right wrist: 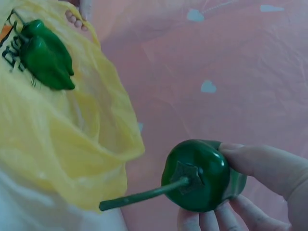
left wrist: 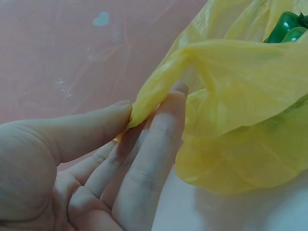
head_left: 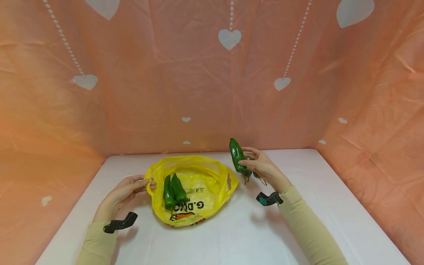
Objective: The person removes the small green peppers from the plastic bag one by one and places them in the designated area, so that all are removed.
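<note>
A yellow plastic bag (head_left: 212,206) lies spread open on the white table, dark printing on its inside. Two green peppers (head_left: 179,187) rest side by side in it. At the bag's left edge, my left hand (head_left: 127,190) pinches the handle loop between thumb and fingers; the left wrist view shows the gathered plastic (left wrist: 149,98) there. Right of the bag, my right hand (head_left: 261,165) grips a long green pepper (head_left: 236,154) above the table, tip upward. The right wrist view shows that pepper's stem (right wrist: 144,196) pointing toward the bag.
More green peppers (head_left: 247,173) lie on the white table (head_left: 232,239) beneath my right hand, partly hidden by it. Orange-pink cloth (head_left: 198,92) with white hearts encloses the table at the back and both sides.
</note>
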`<state>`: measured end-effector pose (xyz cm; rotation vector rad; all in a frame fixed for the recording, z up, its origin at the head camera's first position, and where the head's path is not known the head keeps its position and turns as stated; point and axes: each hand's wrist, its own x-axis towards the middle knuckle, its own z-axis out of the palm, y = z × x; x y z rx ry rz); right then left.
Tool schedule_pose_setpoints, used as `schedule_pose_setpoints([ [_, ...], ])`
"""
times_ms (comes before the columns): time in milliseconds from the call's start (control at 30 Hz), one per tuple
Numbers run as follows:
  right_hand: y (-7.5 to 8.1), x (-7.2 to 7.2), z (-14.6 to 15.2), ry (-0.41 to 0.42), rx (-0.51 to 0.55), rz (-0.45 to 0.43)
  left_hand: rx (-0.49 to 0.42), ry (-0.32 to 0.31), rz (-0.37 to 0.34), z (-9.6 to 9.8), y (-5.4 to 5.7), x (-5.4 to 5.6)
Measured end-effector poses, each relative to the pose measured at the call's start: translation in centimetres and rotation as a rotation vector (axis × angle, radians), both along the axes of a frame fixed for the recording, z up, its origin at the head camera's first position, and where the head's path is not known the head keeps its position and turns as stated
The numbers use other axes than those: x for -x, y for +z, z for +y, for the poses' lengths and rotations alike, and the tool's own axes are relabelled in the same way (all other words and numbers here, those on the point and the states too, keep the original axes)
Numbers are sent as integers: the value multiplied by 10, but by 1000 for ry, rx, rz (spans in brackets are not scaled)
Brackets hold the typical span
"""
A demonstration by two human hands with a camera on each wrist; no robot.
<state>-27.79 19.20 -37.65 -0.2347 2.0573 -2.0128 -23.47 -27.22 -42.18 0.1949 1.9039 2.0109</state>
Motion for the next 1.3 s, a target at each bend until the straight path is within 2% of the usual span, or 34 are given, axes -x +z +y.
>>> schedule_pose_setpoints([
  [233, -6, 0, 22, -39, -51, -20, 16, 2, -11, 1, -2, 3],
  [500, -15, 5, 49, -58, -37, -47, 3, 23, -19, -1, -1, 1],
  [633, -19, 7, 60, -63, -38, -44, 10, 13, -8, 0, -3, 1],
  [1067, -25, 10, 77, -88, -103, -44, -16, 3, -6, -1, -1, -1],
  [1300, -28, 10, 86, -108, -122, -54, 24, 28, -8, 1, -2, -1],
])
